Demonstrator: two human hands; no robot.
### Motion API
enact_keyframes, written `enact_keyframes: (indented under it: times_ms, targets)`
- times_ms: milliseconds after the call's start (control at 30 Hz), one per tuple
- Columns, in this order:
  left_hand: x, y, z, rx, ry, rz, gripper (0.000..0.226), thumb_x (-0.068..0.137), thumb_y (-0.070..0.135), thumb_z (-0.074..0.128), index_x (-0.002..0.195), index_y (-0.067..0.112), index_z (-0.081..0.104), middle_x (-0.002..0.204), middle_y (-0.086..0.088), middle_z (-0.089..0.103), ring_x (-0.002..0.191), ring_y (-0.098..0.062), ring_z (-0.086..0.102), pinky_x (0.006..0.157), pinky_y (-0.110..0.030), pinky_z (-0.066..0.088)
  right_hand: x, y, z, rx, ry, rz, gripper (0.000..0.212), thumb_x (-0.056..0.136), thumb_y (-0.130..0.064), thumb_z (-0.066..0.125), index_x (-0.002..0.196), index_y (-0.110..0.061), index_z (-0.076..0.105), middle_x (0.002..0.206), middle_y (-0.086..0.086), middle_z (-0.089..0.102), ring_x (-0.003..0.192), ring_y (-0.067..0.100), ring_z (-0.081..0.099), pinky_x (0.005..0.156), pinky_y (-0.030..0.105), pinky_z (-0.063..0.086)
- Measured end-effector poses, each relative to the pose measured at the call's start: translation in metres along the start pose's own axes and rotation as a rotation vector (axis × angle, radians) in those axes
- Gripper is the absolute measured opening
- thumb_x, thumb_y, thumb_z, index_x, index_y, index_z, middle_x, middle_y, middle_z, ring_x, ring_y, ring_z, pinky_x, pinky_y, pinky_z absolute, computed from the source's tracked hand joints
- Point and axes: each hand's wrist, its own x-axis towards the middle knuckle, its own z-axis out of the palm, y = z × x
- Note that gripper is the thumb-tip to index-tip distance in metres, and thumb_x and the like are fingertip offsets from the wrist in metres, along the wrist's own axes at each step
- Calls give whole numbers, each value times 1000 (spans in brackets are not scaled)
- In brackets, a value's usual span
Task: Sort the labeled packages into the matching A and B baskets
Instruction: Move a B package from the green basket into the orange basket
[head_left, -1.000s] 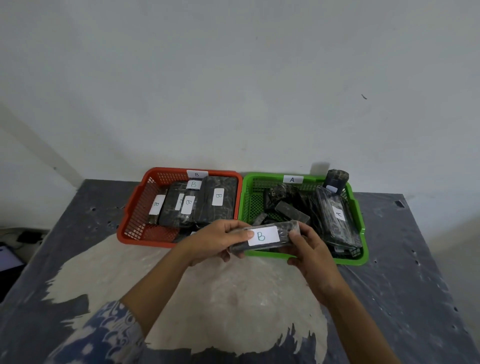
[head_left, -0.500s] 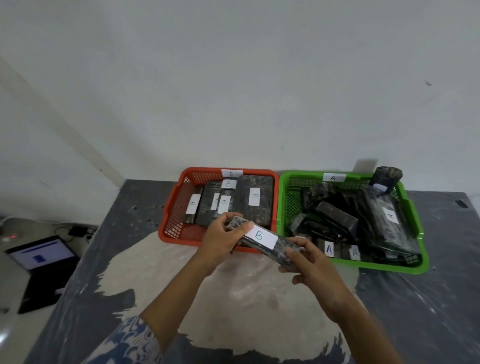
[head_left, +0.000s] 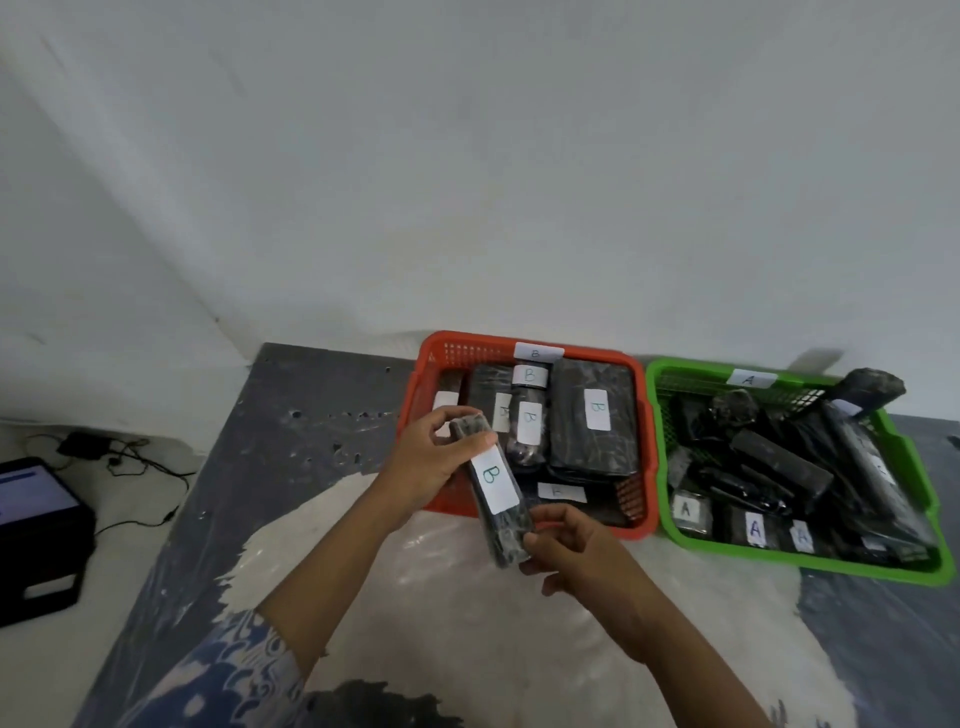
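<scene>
Both hands hold the package, which I see has swung from lying crosswise to pointing lengthwise at the red basket, so its B label matches the target and placement comes next. My left hand pinches the far end over the basket's front edge. My right hand curls round the near end. Beyond it, the green basket holds A packages.

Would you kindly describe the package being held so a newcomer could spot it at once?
Find the red basket on the table's left. At its front edge, the left hand and right hand hold a long dark package. Unlike its neighbours, it is raised above the table, its white B label facing up.
</scene>
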Motion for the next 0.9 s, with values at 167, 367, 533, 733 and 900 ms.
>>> enact_keyframes:
  times_ms: [167,367,533,733,900]
  targets:
    - [12,-20,-35,52,-93,9,24,85,36,79,107,35,71,97,11,78,91,-6,74,65,-17,56,11,6,43,13,-6,71,28,92,-15,72,118,-12,62,100,14,76,84,21,75,64,26,54]
    - [35,-50,-76,279,247,153,20,99,45,57,115,35,62,101,19,69,90,-1,68,74,-19,52,23,10,60,98,179,30,23,95,-14,67,118,-15,63,99,7,77,86,19,74,68,27,56]
    - [60,-105,-104,598,254,254,33,101,20,56,134,15,59,135,-3,62,128,-25,56,105,-47,47,48,-2,64,22,350,-25,18,96,-18,68,113,-21,65,94,-3,79,84,13,75,64,24,56]
    - [67,-154,-117,1165,95,290,62,102,50,31,157,22,30,167,-1,21,156,-25,6,122,-50,18,105,-10,83,-182,452,-22,19,92,-34,71,109,-31,64,91,-5,75,80,13,74,78,40,62]
    - [68,-154,-116,1189,123,318,62,102,52,30,156,21,33,166,-2,24,156,-26,9,120,-45,13,152,-15,103,-235,508,-47,13,93,-33,69,100,-36,59,90,-7,74,84,11,73,80,39,61]
